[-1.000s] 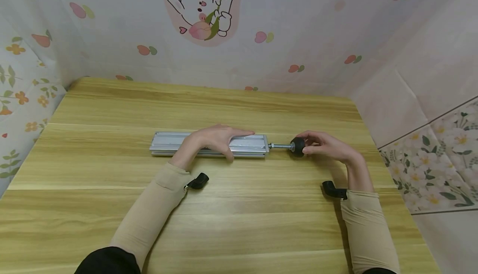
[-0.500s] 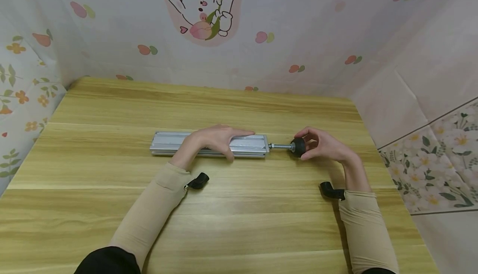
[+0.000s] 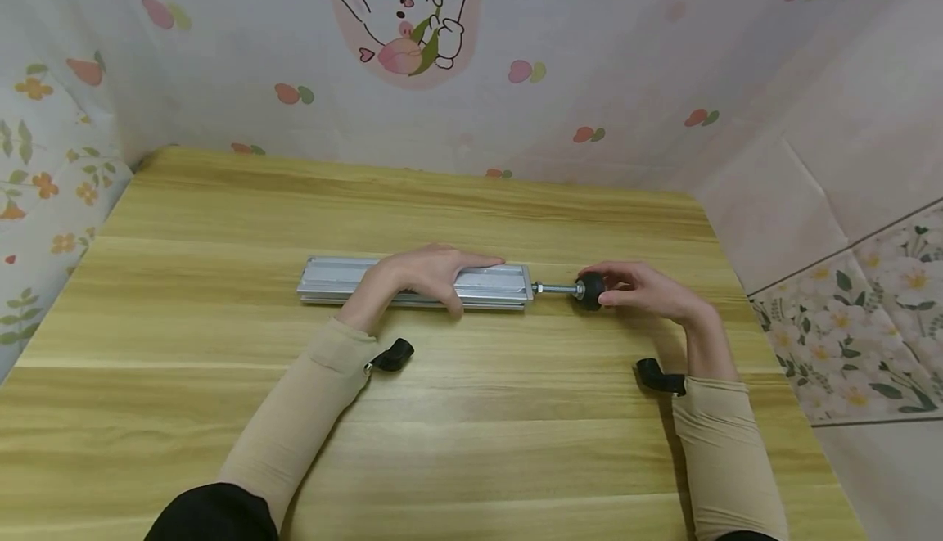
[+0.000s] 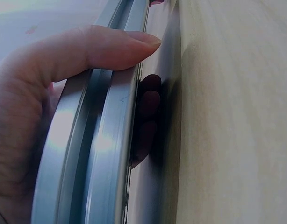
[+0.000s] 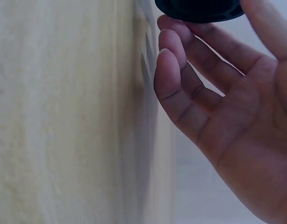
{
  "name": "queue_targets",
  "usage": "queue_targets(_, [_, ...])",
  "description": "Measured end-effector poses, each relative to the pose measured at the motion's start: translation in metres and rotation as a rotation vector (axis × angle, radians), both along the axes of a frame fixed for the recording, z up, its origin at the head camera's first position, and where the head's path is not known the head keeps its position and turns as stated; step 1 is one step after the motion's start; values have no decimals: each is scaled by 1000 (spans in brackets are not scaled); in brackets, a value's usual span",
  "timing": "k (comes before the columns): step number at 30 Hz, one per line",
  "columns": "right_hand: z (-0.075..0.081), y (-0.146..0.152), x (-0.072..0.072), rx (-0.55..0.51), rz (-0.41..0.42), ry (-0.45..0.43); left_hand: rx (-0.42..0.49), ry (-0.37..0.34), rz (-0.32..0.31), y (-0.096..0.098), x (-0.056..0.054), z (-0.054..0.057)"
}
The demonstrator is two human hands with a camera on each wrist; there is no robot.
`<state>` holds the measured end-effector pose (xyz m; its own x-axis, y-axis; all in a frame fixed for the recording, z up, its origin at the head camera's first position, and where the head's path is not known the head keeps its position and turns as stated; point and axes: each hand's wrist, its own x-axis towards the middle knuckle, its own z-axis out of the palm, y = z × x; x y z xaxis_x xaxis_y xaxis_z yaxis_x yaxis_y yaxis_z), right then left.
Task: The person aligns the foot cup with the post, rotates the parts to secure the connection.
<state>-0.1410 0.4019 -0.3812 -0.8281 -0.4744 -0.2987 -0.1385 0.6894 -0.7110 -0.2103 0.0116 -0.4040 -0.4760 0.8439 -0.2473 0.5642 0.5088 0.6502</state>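
A grooved aluminium extrusion (image 3: 489, 281) lies lengthwise across the wooden table. My left hand (image 3: 427, 271) grips it from above, thumb on the near side and fingers over the far side. In the left wrist view the fingertips (image 4: 150, 103) curl under its edge. From its right end sticks a threaded rod (image 3: 557, 288) with a nut, ending in a round black levelling foot (image 3: 589, 290). My right hand (image 3: 648, 289) pinches this foot between thumb and fingers. In the right wrist view only the foot's dark underside (image 5: 202, 8) shows, at the top.
The wooden table (image 3: 457, 443) reaches back to a white printed curtain (image 3: 626, 50). A floral-patterned wall covering (image 3: 884, 295) stands along the right side. Black wrist cameras (image 3: 393, 356) sit on both sleeves.
My right hand spread its fingers round the foot half a second ago and has closed on it again, turned a little. My left hand and the extrusion keep their place.
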Motion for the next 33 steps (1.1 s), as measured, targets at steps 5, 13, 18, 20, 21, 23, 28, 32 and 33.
queue_targets(5, [0, -1, 1, -59, -58, -33, -11, 10, 2, 1, -1, 1])
queue_targets(13, [0, -10, 0, -107, -143, -68, -13, 11, 3, 1, -1, 2])
queue_targets(18, [0, -9, 0, -72, -120, -6, -10, 9, 3, 1, -1, 2])
queue_targets(20, [1, -8, 0, -47, -95, 17, -6, 7, 1, 1, -1, 2])
queue_targets(21, [1, -7, 1, -34, -80, 26, -5, 8, 0, 1, -1, 2])
queue_targets(23, [1, -5, 1, -13, -51, 35, -3, 5, -3, 1, -1, 2])
queue_targets(28, [3, -3, 1, 2, -19, 23, 2, -4, -9, 1, -1, 3])
queue_targets(32, [2, -3, 2, 6, -28, 12, 1, 5, -7, 1, 0, 2])
queue_targets(33, [2, -3, 2, -2, -31, 9, 2, 5, -6, 1, 0, 2])
